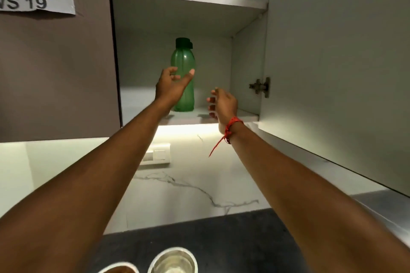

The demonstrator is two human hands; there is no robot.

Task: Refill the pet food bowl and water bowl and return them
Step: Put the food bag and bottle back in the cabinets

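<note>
At the upper left of the frame a closed cabinet door (55, 73) carries a paper label (37, 1); neither matters to the reach. At the bottom edge, left of centre, a bowl (119, 268) with something brown in it is only partly in view, and just right of it a steel bowl (173, 259) shows what looks like water, both on the dark counter (221, 239) directly below the arms. Mid-frame, the left hand (170, 86) is cupped wide in front of the green bottle (183, 60), thumb across its right side; whether skin touches plastic I cannot tell, and nothing is gripped. The bottle stands upright near the shelf (239, 115) front, so a nudge instead of a firm grasp could tip it off the edge onto the bowls and spill them. Right of it, the right hand (221, 104) hangs loosely curled, holding nothing; its dangling red thread (230, 127) might catch. At far right the open door (332, 73) juts out, an easy thing to knock.
</note>
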